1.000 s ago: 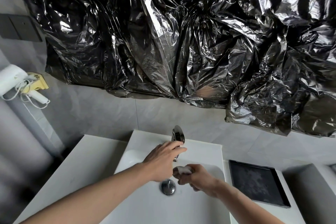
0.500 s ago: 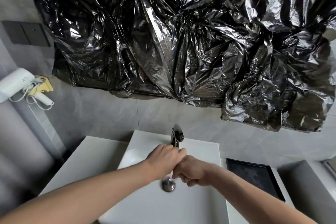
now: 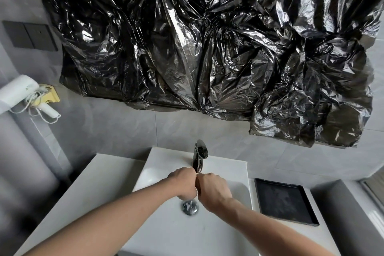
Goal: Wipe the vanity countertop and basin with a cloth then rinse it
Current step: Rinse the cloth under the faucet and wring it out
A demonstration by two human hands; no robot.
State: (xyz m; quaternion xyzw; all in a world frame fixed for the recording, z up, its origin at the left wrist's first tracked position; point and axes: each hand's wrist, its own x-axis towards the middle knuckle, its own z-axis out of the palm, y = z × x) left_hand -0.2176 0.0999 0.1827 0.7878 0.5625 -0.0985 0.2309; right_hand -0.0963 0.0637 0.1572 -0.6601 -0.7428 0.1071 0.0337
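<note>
My left hand (image 3: 184,183) and my right hand (image 3: 212,190) are both clenched into fists, pressed knuckle to knuckle just below the spout of the dark chrome faucet (image 3: 199,156). They squeeze a small white cloth (image 3: 196,191) between them; only a thin pale sliver of it shows. The hands hover over the white rectangular basin (image 3: 166,230), directly above its metal drain plug (image 3: 189,207). The white vanity countertop (image 3: 99,183) runs to the left of the basin. Whether water is running I cannot tell.
A black square tray (image 3: 284,201) sits on the counter right of the basin. Crumpled black plastic sheeting (image 3: 207,48) covers the wall above. A white hair dryer (image 3: 18,93) hangs on the left wall below dark switches (image 3: 31,35).
My left hand left the faucet and closed against my right hand; both fists now meet under the spout, hiding the cloth that showed in my right hand. The view tilted slightly.
</note>
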